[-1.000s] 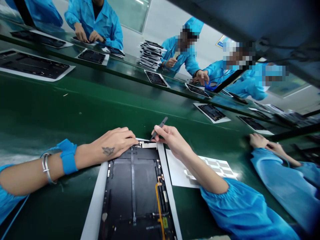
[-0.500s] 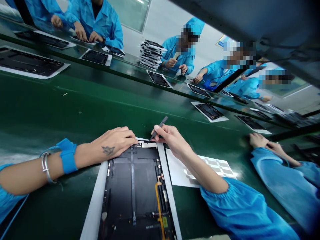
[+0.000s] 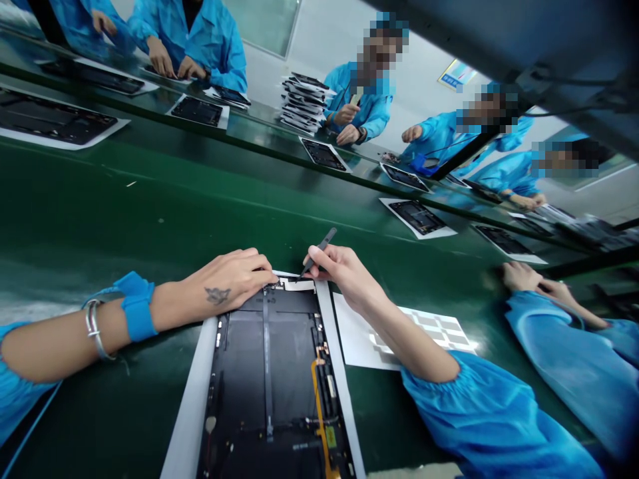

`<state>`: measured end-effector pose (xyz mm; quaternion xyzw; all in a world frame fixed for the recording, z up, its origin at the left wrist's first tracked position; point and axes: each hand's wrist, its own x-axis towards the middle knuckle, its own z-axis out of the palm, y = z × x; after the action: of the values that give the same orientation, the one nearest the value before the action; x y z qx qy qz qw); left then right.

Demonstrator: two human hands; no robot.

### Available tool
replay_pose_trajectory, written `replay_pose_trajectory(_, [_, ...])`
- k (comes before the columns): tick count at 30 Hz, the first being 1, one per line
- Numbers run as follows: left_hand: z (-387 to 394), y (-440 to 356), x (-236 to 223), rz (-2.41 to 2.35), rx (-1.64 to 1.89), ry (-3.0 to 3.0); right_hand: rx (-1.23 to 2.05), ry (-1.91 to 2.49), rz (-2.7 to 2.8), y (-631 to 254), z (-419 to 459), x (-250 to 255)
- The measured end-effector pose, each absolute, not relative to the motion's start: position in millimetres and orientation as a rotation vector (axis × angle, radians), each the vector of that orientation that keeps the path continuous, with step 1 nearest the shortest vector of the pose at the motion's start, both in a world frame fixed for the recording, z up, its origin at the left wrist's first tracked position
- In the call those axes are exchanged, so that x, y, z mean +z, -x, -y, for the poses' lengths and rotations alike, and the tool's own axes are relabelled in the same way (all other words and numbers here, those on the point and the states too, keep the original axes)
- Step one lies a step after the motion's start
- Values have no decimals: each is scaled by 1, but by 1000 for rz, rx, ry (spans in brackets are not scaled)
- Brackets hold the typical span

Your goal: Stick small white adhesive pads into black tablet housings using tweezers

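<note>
An opened tablet (image 3: 289, 352) with black inner parts and an orange flex cable (image 3: 319, 406) lies on a white sheet (image 3: 184, 406) in front of me. My left hand (image 3: 242, 278) rests over its upper left corner, fingers curled together, fingertips touching the top edge; what they pinch, if anything, is hidden. Between thumb and fingers, my right hand (image 3: 344, 269) grips dark tweezers (image 3: 319, 251), tilted with the tip down at the top edge. By that tip is a white strip (image 3: 299, 286) along the tablet's top.
A sheet of pale stickers (image 3: 439, 329) lies right of the tablet, partly under my right forearm. A co-worker's sleeve (image 3: 564, 359) is at the right. Across the green bench (image 3: 150, 219), more opened tablets (image 3: 422, 218), a stack of them (image 3: 305, 103) and several co-workers (image 3: 190, 40) are visible.
My hands keep almost the same pose at the tablet's top edge, with the tweezers tip still by the white strip. The view shifts slightly. Across the bench, some co-workers' hands have moved.
</note>
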<state>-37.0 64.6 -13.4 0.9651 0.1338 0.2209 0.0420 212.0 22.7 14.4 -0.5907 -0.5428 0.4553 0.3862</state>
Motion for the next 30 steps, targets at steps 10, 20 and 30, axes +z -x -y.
replay_pose_trajectory(10, [-63,34,-9,-471,495,-2967,1035,1502,1484,-210,-23,13])
replay_pose_trajectory(20, [-63,36,-6,-480,481,-2979,602,1400,1534,-206,-1,12])
replay_pose_trajectory(30, [-65,39,-12,-404,609,-3009,473,1390,1748,-198,8,11])
